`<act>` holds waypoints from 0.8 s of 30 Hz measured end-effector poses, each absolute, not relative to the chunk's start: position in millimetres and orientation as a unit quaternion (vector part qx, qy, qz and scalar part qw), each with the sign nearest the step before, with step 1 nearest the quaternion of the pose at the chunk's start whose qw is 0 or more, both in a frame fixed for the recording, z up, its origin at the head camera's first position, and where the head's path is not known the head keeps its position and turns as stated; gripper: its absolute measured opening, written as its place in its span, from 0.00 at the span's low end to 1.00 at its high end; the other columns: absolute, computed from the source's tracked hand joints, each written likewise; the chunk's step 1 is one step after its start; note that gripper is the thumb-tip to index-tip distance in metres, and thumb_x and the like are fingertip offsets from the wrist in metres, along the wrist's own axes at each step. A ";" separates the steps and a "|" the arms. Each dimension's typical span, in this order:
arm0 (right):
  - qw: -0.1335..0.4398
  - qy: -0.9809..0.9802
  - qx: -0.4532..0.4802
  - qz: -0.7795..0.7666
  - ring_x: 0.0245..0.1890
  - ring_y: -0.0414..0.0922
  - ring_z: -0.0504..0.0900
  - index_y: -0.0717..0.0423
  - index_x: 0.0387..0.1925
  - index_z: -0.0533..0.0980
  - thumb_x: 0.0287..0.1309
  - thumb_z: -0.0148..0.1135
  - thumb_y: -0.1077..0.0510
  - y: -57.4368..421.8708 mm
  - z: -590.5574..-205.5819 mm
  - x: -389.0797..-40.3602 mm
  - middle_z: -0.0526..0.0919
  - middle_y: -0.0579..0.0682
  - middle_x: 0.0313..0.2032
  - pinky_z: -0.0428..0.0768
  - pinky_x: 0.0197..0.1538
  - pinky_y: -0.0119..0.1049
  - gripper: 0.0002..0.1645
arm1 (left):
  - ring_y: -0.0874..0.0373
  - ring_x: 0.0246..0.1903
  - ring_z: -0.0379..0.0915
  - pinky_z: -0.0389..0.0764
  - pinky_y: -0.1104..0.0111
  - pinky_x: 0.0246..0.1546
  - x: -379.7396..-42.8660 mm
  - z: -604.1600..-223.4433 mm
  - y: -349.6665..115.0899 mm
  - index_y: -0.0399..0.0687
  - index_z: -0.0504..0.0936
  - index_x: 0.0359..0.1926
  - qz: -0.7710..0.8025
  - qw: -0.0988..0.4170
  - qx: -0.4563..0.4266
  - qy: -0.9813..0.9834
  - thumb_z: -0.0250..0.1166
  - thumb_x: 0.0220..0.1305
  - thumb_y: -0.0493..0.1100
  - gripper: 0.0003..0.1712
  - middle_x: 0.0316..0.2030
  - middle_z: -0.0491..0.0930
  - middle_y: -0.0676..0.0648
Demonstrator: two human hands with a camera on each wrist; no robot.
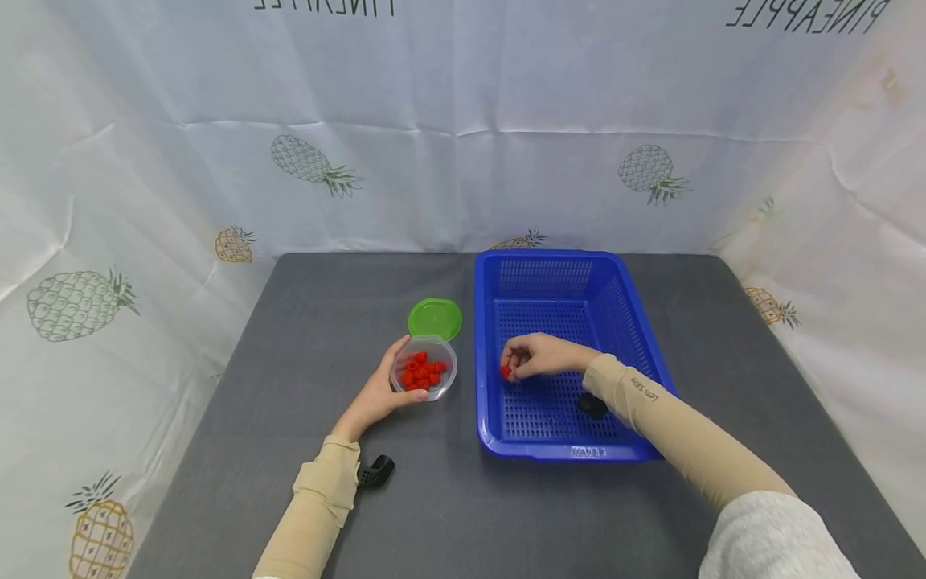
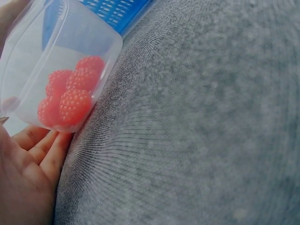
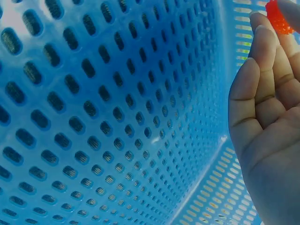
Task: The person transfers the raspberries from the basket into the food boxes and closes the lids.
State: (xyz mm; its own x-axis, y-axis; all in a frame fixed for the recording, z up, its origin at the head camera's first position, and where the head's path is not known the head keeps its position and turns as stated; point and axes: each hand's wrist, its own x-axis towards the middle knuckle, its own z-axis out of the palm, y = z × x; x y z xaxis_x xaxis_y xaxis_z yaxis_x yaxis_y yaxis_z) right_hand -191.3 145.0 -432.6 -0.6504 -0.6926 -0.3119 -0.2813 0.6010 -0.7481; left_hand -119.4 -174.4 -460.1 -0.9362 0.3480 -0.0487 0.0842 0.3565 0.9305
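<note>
My left hand [image 1: 376, 392] grips a small clear plastic tub [image 1: 449, 384] from its left side, thumb at the near edge and fingers around the far side. Inside the tub lie several red raspberries [image 1: 422, 373], also seen through its wall in the left wrist view as a clump of raspberries [image 2: 75, 105]. My right hand [image 1: 547, 355] is within the blue basket [image 1: 486, 402], near its left wall. Between thumb and fingertips it pinches one raspberry [image 3: 280, 18], partly hidden by the thumb in the right wrist view.
A green round lid [image 1: 435, 318] lies just behind the tub on the dark grey table [image 1: 427, 507]. The basket has raised, slotted walls. Black wrist devices show beside both forearms, one of them a black device [image 1: 376, 472] by the left wrist. White pineapple-print cloth [image 1: 448, 193] surrounds the table.
</note>
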 end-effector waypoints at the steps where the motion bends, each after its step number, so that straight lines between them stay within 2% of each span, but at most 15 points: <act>1: 0.302 0.842 -0.287 -0.344 0.33 0.39 0.78 0.54 0.39 0.76 0.50 0.65 0.58 145.4 -431.5 -191.0 0.80 0.47 0.32 0.78 0.39 0.31 0.12 | 0.41 0.66 0.58 0.57 0.46 0.66 -119.3 -460.0 -174.4 0.52 0.45 0.72 0.552 0.120 0.132 0.815 0.70 0.53 0.43 0.53 0.66 0.61 0.36; 9: 0.294 0.832 -0.280 -0.377 0.34 0.41 0.78 0.54 0.40 0.76 0.53 0.65 0.58 148.4 -420.8 -189.0 0.80 0.48 0.33 0.79 0.40 0.33 0.12 | 0.41 0.66 0.57 0.56 0.45 0.67 -119.8 -461.7 -174.2 0.53 0.46 0.72 0.546 0.117 0.131 0.819 0.70 0.52 0.43 0.54 0.67 0.61 0.36; 17: 0.272 0.808 -0.281 -0.441 0.39 0.56 0.79 0.56 0.44 0.77 0.56 0.64 0.56 143.0 -393.9 -190.4 0.81 0.51 0.36 0.79 0.47 0.52 0.14 | 0.42 0.66 0.58 0.58 0.46 0.66 -121.4 -462.9 -174.8 0.52 0.46 0.72 0.543 0.114 0.134 0.821 0.70 0.52 0.45 0.53 0.66 0.61 0.36; 20: 0.257 0.807 -0.282 -0.451 0.38 0.51 0.80 0.56 0.44 0.78 0.56 0.64 0.55 136.5 -385.6 -191.7 0.82 0.51 0.37 0.79 0.47 0.51 0.15 | 0.42 0.66 0.58 0.58 0.46 0.66 -122.4 -464.9 -175.5 0.50 0.45 0.72 0.543 0.113 0.138 0.821 0.70 0.52 0.44 0.54 0.66 0.61 0.36; 24: 0.239 0.812 -0.286 -0.449 0.37 0.42 0.81 0.54 0.45 0.78 0.57 0.63 0.54 123.3 -378.9 -194.5 0.83 0.49 0.37 0.80 0.47 0.47 0.15 | 0.42 0.66 0.58 0.57 0.45 0.66 -129.1 -482.6 -178.1 0.54 0.45 0.73 0.547 0.113 0.133 0.819 0.71 0.51 0.43 0.55 0.67 0.61 0.37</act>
State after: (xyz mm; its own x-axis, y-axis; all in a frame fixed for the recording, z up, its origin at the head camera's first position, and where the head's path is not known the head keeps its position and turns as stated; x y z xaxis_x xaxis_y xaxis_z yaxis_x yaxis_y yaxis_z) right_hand -194.5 123.3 -378.9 -0.7218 -0.6794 -0.1318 -0.2490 0.4327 -0.8665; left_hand -129.1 -178.1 -482.6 -0.9389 0.3418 -0.0398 0.0938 0.3657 0.9260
